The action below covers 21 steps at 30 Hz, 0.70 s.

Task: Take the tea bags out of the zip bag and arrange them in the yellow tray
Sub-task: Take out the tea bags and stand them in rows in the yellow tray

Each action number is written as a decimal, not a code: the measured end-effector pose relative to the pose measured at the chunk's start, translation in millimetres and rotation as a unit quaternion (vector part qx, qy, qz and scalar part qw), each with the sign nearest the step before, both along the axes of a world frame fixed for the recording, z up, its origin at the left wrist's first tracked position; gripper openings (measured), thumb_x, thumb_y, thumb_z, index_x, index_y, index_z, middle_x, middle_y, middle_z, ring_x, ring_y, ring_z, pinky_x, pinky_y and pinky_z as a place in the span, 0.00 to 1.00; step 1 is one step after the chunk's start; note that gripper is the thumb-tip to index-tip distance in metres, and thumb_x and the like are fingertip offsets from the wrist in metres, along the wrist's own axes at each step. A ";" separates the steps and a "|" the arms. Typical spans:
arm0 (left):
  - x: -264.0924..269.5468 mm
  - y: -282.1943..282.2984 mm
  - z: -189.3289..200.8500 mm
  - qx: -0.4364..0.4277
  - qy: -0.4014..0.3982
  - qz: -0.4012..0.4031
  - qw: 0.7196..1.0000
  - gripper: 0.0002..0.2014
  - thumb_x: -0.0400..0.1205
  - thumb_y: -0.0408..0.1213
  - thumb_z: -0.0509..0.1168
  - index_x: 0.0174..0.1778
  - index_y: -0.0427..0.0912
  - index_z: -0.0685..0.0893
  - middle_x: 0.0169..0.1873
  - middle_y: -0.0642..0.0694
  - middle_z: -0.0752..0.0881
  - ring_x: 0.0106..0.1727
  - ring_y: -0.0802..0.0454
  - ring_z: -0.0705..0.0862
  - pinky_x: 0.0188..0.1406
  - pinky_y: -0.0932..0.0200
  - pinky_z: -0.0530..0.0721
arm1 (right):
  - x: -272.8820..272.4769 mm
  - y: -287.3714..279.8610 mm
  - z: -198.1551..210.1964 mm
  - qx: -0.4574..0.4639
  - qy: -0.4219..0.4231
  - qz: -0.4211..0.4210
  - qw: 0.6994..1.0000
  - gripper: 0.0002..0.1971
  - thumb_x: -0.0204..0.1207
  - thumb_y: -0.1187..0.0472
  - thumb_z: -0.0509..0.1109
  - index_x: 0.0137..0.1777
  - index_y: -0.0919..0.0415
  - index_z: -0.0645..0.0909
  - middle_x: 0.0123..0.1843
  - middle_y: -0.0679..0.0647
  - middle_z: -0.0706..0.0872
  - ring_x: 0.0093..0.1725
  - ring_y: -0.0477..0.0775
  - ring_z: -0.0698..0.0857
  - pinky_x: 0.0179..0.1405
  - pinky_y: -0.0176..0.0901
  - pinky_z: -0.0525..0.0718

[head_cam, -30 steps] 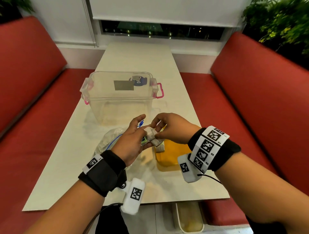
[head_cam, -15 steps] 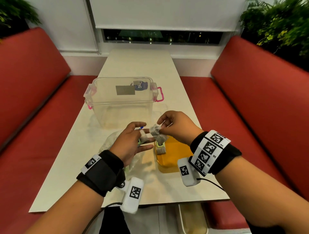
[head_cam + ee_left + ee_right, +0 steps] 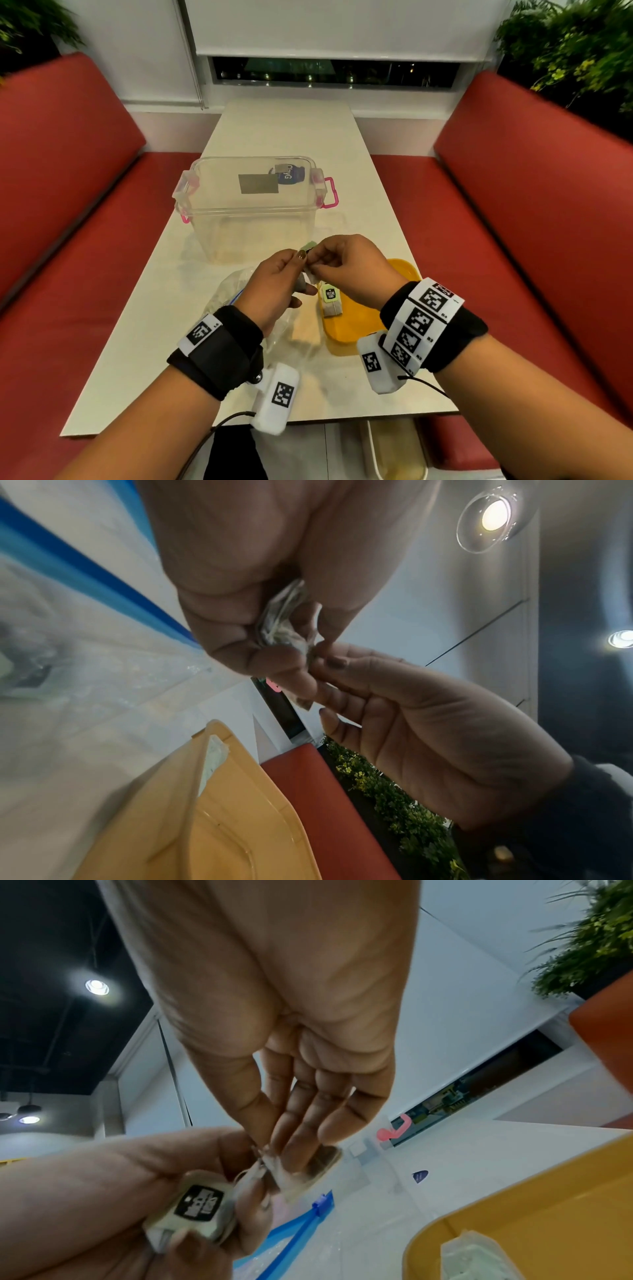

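While both hands pinch a small clump of tea bags [image 3: 310,270] above the table, the right hand [image 3: 349,265] sits nearer the yellow tray [image 3: 363,322], which lies just below and right of it, one bag [image 3: 331,303] already inside.

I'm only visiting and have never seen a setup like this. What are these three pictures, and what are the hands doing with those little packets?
No robot here: a person wears three cameras. The wide picture comes from the head, looking down at a white table between red benches. The other two come from cameras strapped at each wrist, looking along the fingers. On the table stand a clear storage box, a crumpled zip bag and a yellow tray with one tea bag already in it. The left hand grips a small bunch of tea bags, and the right hand pinches one of them, seemingly to pull it free for the tray.
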State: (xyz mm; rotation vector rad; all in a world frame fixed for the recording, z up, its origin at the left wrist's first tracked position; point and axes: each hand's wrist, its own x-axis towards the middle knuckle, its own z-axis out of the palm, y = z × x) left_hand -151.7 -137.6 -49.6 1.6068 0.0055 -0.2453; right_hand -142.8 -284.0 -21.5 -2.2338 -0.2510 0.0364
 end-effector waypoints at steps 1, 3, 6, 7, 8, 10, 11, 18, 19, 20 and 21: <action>1.1 2.1 -1.6 0.018 -0.012 -0.006 1.000 0.13 0.89 0.42 0.54 0.42 0.44 0.79 0.26 0.52 0.80 0.37 0.52 0.87 0.29 0.62 0.74 | 1.3 -2.3 1.0 0.004 -0.001 -0.006 1.000 0.05 0.72 0.65 0.71 0.44 0.57 0.88 0.39 0.53 0.90 0.41 0.52 0.89 0.47 0.49 0.88; 2.7 5.5 -4.1 0.064 -0.040 -0.019 0.997 0.13 0.89 0.43 0.54 0.45 0.44 0.80 0.25 0.54 0.79 0.38 0.53 0.88 0.28 0.63 0.74 | 5.2 -7.9 3.6 0.000 -0.017 -0.020 1.000 0.05 0.72 0.64 0.72 0.46 0.56 0.87 0.41 0.50 0.89 0.39 0.48 0.87 0.40 0.44 0.85; 4.7 7.3 -5.2 0.097 -0.073 -0.056 0.991 0.11 0.89 0.43 0.55 0.51 0.47 0.82 0.35 0.50 0.84 0.40 0.53 0.88 0.28 0.63 0.78 | 9.8 -13.8 10.8 -0.055 -0.054 -0.014 0.997 0.08 0.73 0.59 0.74 0.52 0.53 0.85 0.45 0.46 0.85 0.36 0.41 0.79 0.36 0.31 0.75; 4.9 6.5 -4.6 0.091 -0.078 -0.068 0.990 0.10 0.89 0.43 0.55 0.51 0.49 0.82 0.39 0.48 0.86 0.40 0.53 0.88 0.28 0.63 0.79 | 10.6 -14.6 13.3 -0.068 -0.053 -0.002 0.996 0.08 0.73 0.58 0.74 0.52 0.53 0.86 0.44 0.45 0.84 0.35 0.40 0.78 0.34 0.28 0.73; 5.0 5.7 -3.8 0.084 -0.080 -0.074 0.990 0.10 0.88 0.42 0.56 0.51 0.50 0.83 0.42 0.46 0.87 0.40 0.53 0.88 0.28 0.62 0.79 | 11.2 -14.8 15.3 -0.077 -0.048 0.011 0.996 0.06 0.74 0.59 0.73 0.51 0.54 0.87 0.41 0.44 0.84 0.34 0.38 0.78 0.33 0.27 0.72; 4.6 4.2 -3.6 0.077 -0.078 -0.072 0.991 0.08 0.87 0.42 0.58 0.51 0.50 0.83 0.43 0.47 0.87 0.40 0.53 0.88 0.28 0.61 0.80 | 12.8 -16.0 18.5 -0.088 -0.043 0.021 0.995 0.03 0.75 0.61 0.73 0.46 0.55 0.87 0.35 0.42 0.83 0.31 0.38 0.78 0.31 0.27 0.70; 4.1 3.7 -4.3 0.079 -0.077 -0.068 0.992 0.06 0.86 0.41 0.61 0.50 0.49 0.83 0.42 0.49 0.87 0.40 0.53 0.89 0.28 0.62 0.80 | 13.6 -17.0 19.9 -0.087 -0.041 0.020 0.995 0.02 0.74 0.61 0.73 0.45 0.55 0.87 0.34 0.42 0.82 0.31 0.39 0.78 0.31 0.28 0.71; 3.0 -0.1 -16.0 0.118 -0.099 -0.056 0.987 0.01 0.81 0.36 0.70 0.44 0.44 0.85 0.34 0.48 0.87 0.34 0.58 0.88 0.23 0.69 0.76 | 17.7 -23.1 21.5 -0.039 -0.015 0.016 0.999 0.03 0.76 0.65 0.72 0.46 0.57 0.85 0.31 0.48 0.86 0.29 0.43 0.84 0.30 0.35 0.79; 3.1 -0.4 -15.9 0.113 -0.099 -0.056 0.987 0.01 0.81 0.35 0.70 0.45 0.45 0.85 0.35 0.47 0.88 0.35 0.57 0.88 0.24 0.69 0.77 | 18.5 -23.8 21.7 -0.049 -0.019 0.017 0.998 0.03 0.76 0.64 0.72 0.45 0.57 0.85 0.32 0.49 0.86 0.31 0.45 0.85 0.32 0.39 0.81; 3.2 -0.9 -15.6 0.105 -0.099 -0.059 0.988 0.02 0.80 0.35 0.71 0.47 0.44 0.85 0.38 0.46 0.88 0.35 0.56 0.87 0.25 0.68 0.77 | 18.9 -24.4 22.4 -0.064 -0.021 0.021 0.997 0.02 0.76 0.63 0.72 0.45 0.56 0.86 0.32 0.50 0.87 0.32 0.48 0.85 0.35 0.44 0.84; 3.5 -1.5 -15.4 0.096 -0.099 -0.061 0.989 0.05 0.79 0.35 0.72 0.50 0.44 0.86 0.40 0.46 0.88 0.36 0.56 0.86 0.25 0.69 0.77 | 18.8 -24.2 23.8 -0.078 -0.021 0.029 0.996 0.02 0.75 0.62 0.73 0.45 0.55 0.86 0.33 0.50 0.87 0.34 0.50 0.85 0.38 0.46 0.84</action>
